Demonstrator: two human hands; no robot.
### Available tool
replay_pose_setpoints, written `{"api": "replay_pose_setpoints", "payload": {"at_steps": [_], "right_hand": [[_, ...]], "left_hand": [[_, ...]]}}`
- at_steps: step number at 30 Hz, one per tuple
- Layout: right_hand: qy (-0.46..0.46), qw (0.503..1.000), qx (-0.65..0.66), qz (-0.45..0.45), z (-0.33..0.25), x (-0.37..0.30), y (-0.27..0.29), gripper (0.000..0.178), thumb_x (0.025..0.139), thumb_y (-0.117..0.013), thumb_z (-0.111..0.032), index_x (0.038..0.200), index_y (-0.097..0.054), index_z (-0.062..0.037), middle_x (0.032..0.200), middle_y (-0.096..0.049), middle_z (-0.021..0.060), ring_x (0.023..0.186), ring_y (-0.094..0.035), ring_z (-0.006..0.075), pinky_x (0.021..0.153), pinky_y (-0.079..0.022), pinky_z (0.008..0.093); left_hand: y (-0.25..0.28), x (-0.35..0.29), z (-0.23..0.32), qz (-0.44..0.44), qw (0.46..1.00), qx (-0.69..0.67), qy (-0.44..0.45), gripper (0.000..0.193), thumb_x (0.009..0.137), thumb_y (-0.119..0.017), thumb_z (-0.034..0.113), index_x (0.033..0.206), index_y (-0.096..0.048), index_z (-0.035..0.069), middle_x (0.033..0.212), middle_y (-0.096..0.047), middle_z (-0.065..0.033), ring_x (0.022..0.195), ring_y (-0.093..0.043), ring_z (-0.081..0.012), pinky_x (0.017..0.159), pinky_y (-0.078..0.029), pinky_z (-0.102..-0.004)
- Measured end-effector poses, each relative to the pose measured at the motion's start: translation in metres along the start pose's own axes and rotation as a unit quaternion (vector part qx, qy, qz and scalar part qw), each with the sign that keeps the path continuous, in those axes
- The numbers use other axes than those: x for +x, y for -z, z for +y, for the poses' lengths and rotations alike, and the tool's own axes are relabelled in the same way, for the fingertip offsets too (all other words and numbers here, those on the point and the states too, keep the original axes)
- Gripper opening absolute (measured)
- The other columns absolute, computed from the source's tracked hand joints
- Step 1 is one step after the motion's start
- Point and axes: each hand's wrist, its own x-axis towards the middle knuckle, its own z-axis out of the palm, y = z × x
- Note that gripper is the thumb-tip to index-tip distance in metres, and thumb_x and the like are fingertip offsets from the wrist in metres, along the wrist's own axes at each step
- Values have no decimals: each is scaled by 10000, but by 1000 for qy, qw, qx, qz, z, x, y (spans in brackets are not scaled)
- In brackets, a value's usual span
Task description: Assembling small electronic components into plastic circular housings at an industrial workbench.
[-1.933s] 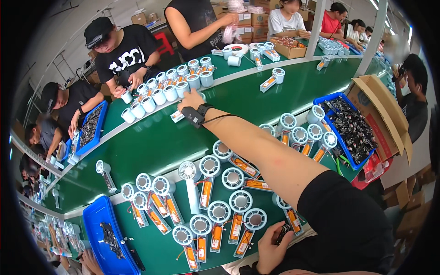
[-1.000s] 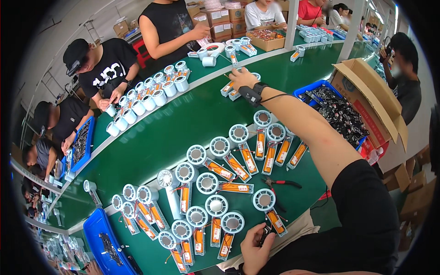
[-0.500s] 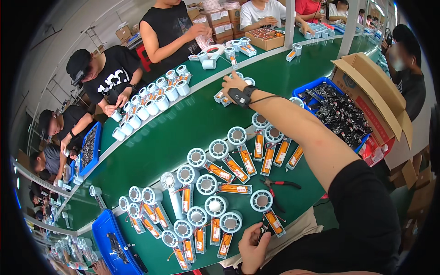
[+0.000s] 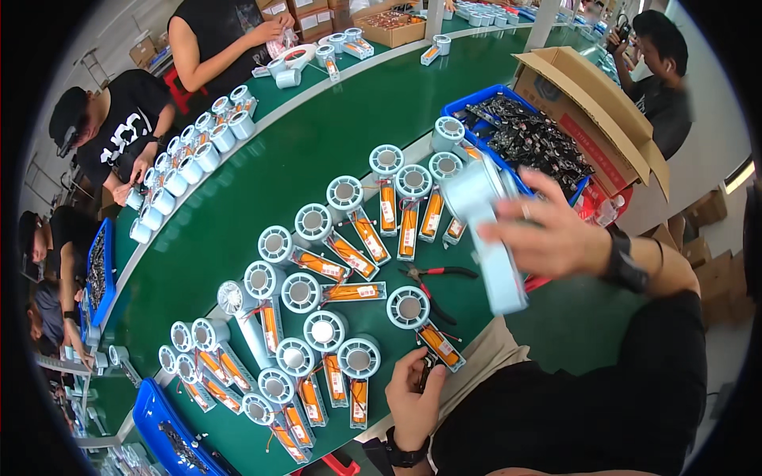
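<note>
My right hand, blurred by motion, grips a light blue fan housing with a round head and a long handle, held above the table's right side. My left hand is low at the table's near edge, its fingers closed around a small black part, partly hidden. Touching or just beside that hand lies another fan housing, its open handle showing an orange battery. Several similar housings with round grilles and orange batteries spread across the green table, among them a nearby one.
Red-handled pliers lie right of the housings. A blue tray of black parts and an open carton stand at the right. Another blue tray sits lower left. Across the green belt, people work beside rows of housings.
My right hand has come back from the far belt toward me, now with a fan housing in it. The view has shifted to the right. My left hand stays by the nearest housing.
</note>
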Motion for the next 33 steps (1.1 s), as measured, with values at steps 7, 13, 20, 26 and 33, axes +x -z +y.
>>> {"api": "replay_pose_setpoints", "payload": {"at_steps": [7,13,20,26,33], "right_hand": [[38,983,57,-170,-28,-56,-14,113,760,-745,-165,861,-726,-119,1458,-593,22,1348,-523,263,1146,-411,574],[98,968,32,-228,-4,-41,-29,154,753,-729,-138,899,-740,-89,1440,-595,68,1390,-494,270,1169,-411,519],[-45,946,200,-253,-51,4,6,241,750,-719,-114,987,-720,-73,1277,-639,83,1135,-622,251,922,-536,434],[-83,921,319,-207,-94,8,-29,297,743,-725,-107,1038,-700,-78,1145,-657,62,873,-647,215,699,-519,363],[-7,939,335,-79,-94,-2,-59,337,734,-745,-114,1065,-687,-88,1093,-646,43,815,-641,190,658,-510,322]], "left_hand": [[12,3,4,-56,998,-5,41,383,946,-742,14,1304,-615,-31,925,-584,22,799,-540,-42,696,-443,-193],[7,4,8,-34,999,-28,17,385,947,-735,7,1310,-615,-31,958,-602,13,818,-548,-47,711,-449,-200],[5,5,8,25,998,-5,-55,401,913,-745,-15,1295,-622,-34,952,-606,-17,822,-554,-68,712,-452,-224],[15,10,-1,22,988,90,-125,413,878,-765,-12,1273,-641,-27,896,-579,-38,770,-544,-95,700,-449,-233],[15,10,1,0,988,92,-127,435,853,-790,0,1264,-651,-21,878,-586,-59,747,-552,-118,680,-453,-248]]}}
